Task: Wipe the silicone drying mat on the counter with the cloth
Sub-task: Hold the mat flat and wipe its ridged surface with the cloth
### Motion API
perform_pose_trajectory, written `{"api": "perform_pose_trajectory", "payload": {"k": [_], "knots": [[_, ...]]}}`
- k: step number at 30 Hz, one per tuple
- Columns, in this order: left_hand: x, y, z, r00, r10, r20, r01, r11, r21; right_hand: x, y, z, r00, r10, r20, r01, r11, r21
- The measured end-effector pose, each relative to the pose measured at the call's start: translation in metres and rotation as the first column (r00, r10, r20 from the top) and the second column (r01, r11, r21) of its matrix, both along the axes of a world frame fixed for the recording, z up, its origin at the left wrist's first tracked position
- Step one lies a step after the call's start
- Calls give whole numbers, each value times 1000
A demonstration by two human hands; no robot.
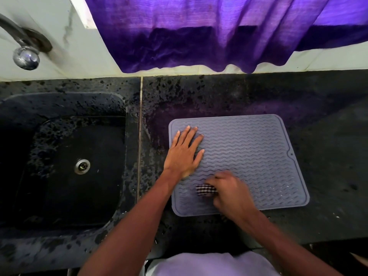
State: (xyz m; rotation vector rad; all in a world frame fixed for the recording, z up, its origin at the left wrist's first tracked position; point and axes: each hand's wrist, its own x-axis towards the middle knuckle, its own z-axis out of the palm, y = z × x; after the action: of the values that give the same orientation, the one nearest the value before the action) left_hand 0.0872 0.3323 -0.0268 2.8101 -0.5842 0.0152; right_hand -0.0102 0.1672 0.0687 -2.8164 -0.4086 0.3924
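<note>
Dark tabletop (328, 136) is carrying the silicone drying mat (249, 156); your left hand (184, 154) is pressing it flat, fingers straight, while your right hand (231, 194) is keeping its grip clamped on the checked cloth (205, 190). Easing that pressure risks the mat sliding.

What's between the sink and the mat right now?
Head view: just dark counter with a pale seam between sink and mat; the left forearm crosses it nearer you.

A home kitchen: a speckled black stone counter (219, 92) holds a sunken black sink (65, 156), with a chrome tap (25, 56) and purple window curtain (199, 32) behind.
</note>
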Motion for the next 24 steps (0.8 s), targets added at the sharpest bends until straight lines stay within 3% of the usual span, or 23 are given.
{"api": "perform_pose_trajectory", "payload": {"k": [2, 6, 14, 24], "knots": [[1, 0, -1, 1000, -4, -3, 4, 1000, 13, -2, 27, -5, 998, 60, 5, -60, 994, 90], [0, 0, -3, 1000, -8, 22, 7, 999, 41, -9, 54, -17, 992, 130, 12, -130, 989, 71], [0, 0, -3, 999, -14, 29, 12, 998, 59, -4, 4, -21, 1000, 16, 10, -17, 1000, 26], [-1, 0, 0, 1000, -11, 24, 9, 998, 63, -10, -125, -8, 954, -290, 73, 297, 950, -95]]}}
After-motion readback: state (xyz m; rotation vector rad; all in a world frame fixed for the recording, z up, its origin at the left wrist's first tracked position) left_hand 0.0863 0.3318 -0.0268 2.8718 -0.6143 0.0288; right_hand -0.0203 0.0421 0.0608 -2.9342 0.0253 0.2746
